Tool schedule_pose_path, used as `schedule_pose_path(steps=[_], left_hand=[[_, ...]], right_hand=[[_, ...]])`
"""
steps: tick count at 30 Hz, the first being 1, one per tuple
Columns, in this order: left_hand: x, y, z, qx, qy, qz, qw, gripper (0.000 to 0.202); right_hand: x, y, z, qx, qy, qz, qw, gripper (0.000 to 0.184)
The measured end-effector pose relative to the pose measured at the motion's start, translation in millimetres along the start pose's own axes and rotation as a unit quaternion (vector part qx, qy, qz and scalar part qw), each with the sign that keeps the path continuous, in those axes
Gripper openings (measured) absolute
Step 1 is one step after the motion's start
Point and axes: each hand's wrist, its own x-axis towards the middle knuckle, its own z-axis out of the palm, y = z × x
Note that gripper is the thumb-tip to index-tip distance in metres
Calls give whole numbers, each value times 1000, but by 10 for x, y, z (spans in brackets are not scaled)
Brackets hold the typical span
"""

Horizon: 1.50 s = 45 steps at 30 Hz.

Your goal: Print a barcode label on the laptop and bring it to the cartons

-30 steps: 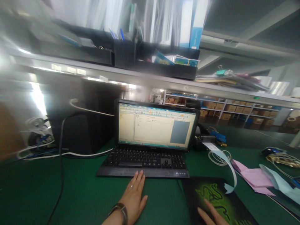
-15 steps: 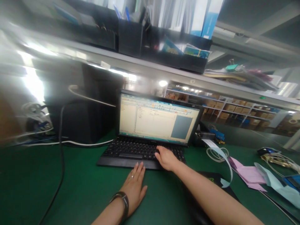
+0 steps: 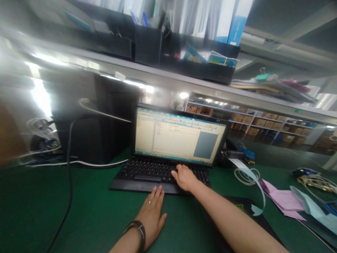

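A black keyboard (image 3: 155,176) rests on the green tabletop, directly in front of a lit screen (image 3: 173,137) with a program window on it. My right hand (image 3: 184,178) is over the right part of the keyboard, thumb apart and fingertips bent down on the keys; it grips nothing. Which key is touched is hidden. Flat on the table, my left hand (image 3: 153,215) has its fingers stretched out, their tips at the keyboard's front edge. A ring and a dark bracelet (image 3: 140,232) are on that hand and wrist.
Right of the screen, a small black device (image 3: 233,154) feeds out a pale paper strip (image 3: 250,174). Pink sheets (image 3: 285,200) lie further right. Under my right forearm is a black mat (image 3: 250,207). A black cable (image 3: 70,182) runs down the left; a shelf (image 3: 168,75) spans above.
The view has shifted slightly. My right hand stays over the keys with a small change in its finger and thumb position; my left hand keeps lying flat.
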Motion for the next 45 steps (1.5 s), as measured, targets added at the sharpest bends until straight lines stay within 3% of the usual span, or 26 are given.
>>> schedule_pose_path(steps=[4, 8, 12, 15, 22, 29, 32, 39, 45], left_hand=[[3, -32, 21, 3, 8, 2, 1000, 61], [22, -80, 85, 12, 20, 17, 1000, 60], [67, -133, 189, 27, 50, 29, 998, 62], [104, -166, 254, 31, 66, 37, 997, 63], [111, -189, 274, 35, 75, 49, 995, 63], [106, -171, 281, 39, 80, 45, 995, 63], [109, -170, 289, 33, 79, 45, 995, 63], [92, -167, 260, 22, 70, 41, 996, 62], [66, -122, 195, 18, 54, 30, 998, 60]], right_hand=[[-345, 243, -236, 8, 18, 8, 1000, 28], [-945, 1014, -377, -18, 15, 105, 994, 27], [-1472, 1712, -266, -37, -2, 159, 987, 26], [-1658, 1869, -132, -37, 2, 148, 988, 30], [-1792, 1589, -86, -17, 32, 123, 992, 14], [-1977, 1172, -89, -5, 48, 118, 992, 11], [-1779, 1050, -161, 2, 55, 100, 993, 14], [-978, 706, -292, 21, 73, 38, 996, 26], [-786, 621, -180, 15, 78, 42, 996, 22]])
